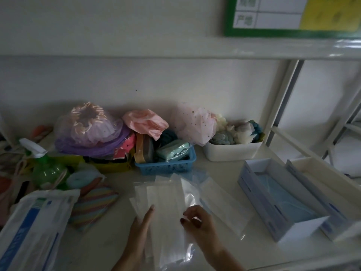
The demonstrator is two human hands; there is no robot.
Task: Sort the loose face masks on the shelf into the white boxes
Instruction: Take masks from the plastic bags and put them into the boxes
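Observation:
A stack of white face masks (166, 200) in clear plastic wrappers lies on the white shelf (224, 169) at the front middle. My left hand (141, 225) lies flat with straight fingers against the stack's left edge. My right hand (197, 222) has curled fingers pinching the wrapper at the stack's right side. More loose wrapped masks (216, 196) spread to the right. An open white box (281, 198) at the right holds blue masks. A second open white box (320, 184) stands beside it, further right.
Along the back wall stand a blue basket (166, 165), a white tub (230, 151) of soft items and piles of purple and pink caps (91, 132). A green spray bottle (46, 165) and a large printed packet (33, 225) lie at the left. A striped cloth (93, 206) is beside the masks.

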